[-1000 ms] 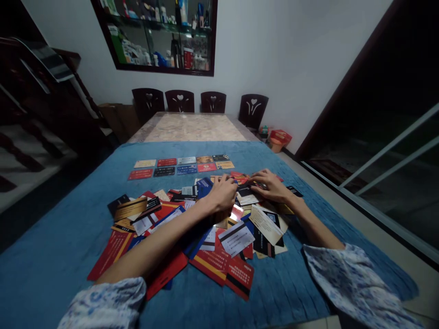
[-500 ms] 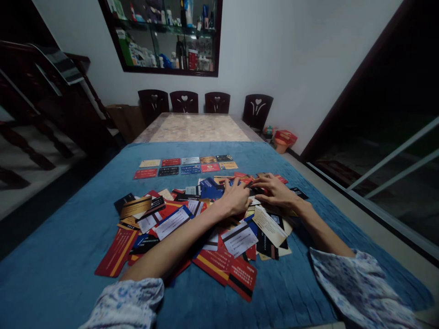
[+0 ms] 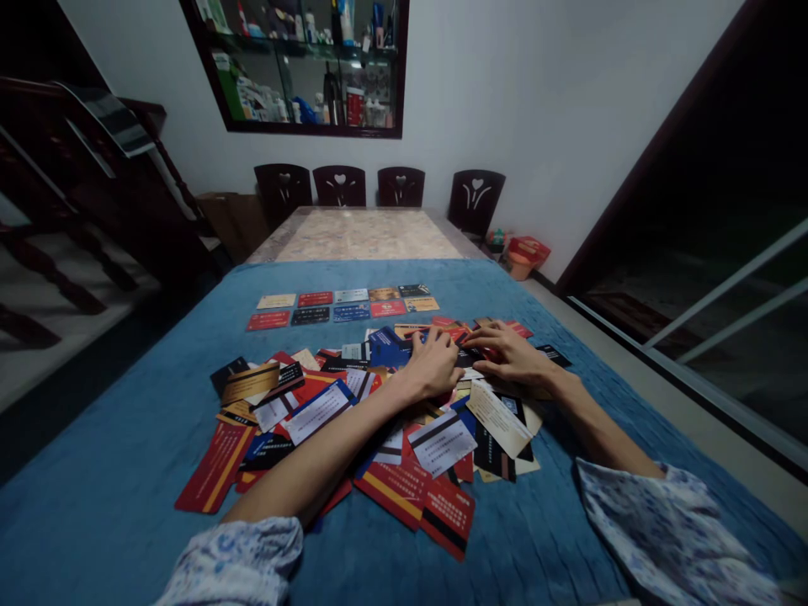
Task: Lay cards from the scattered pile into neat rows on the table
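Observation:
A heap of plastic cards (image 3: 316, 412) in red, blue, black, white and gold lies overlapping on a blue cloth (image 3: 126, 404). My left hand (image 3: 434, 364) rests on the heap right of its middle, fingers bent and apart. Just beside it, my right hand (image 3: 512, 353) lies over the right part, thumb apart from the fingers. A black card (image 3: 468, 357) shows between the two hands, close to the fingertips; a grip on it is not visible. Nearer me are a cream card (image 3: 500, 419) and a white card with a dark stripe (image 3: 443, 442).
Beyond the heap, two rows of cards lie flat, among them a red card (image 3: 268, 321) and a dark card (image 3: 414, 290). A patterned tabletop (image 3: 372, 234) extends behind the cloth. Dark chairs (image 3: 476, 202) stand at the far end, with a red-lined bin (image 3: 525, 254) at right.
My right hand has shifted slightly right, its thumb a little farther from my left hand. More of the black card between them shows. My left hand has barely moved.

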Action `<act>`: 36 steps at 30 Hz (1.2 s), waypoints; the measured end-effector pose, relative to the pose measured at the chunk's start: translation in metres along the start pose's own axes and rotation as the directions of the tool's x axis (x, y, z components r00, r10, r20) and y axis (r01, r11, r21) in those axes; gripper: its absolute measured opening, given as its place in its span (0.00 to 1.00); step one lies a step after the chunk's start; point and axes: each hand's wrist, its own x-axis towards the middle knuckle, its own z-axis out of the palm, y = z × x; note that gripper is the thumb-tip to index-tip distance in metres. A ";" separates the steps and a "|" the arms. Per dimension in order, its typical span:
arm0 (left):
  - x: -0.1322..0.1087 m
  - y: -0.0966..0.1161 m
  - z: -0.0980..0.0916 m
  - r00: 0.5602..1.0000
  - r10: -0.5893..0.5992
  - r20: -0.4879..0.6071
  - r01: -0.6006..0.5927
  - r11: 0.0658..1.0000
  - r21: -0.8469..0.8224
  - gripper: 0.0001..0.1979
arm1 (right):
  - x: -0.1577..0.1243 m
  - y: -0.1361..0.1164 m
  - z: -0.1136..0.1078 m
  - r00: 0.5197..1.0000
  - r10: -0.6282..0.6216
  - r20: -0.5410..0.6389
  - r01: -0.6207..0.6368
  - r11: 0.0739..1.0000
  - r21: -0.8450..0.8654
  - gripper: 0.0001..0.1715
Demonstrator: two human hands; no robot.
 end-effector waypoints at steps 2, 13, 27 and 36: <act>0.000 0.000 0.000 1.000 0.008 -0.009 -0.007 1.000 0.018 0.17 | -0.001 -0.001 -0.001 1.000 -0.010 -0.007 0.010 1.000 0.004 0.21; 0.000 -0.001 -0.007 0.998 0.065 0.008 -0.065 0.995 0.078 0.16 | -0.001 -0.006 -0.007 0.999 -0.034 -0.036 0.035 0.999 0.019 0.18; 0.007 -0.014 -0.015 0.993 0.015 -0.115 -0.019 0.999 -0.040 0.16 | -0.003 -0.005 -0.007 0.976 0.075 -0.202 -0.036 0.981 0.190 0.12; 0.012 -0.032 0.001 0.970 -0.067 -0.233 0.023 0.982 -0.187 0.23 | 0.001 -0.001 0.006 0.951 0.130 -0.282 -0.084 0.982 0.168 0.14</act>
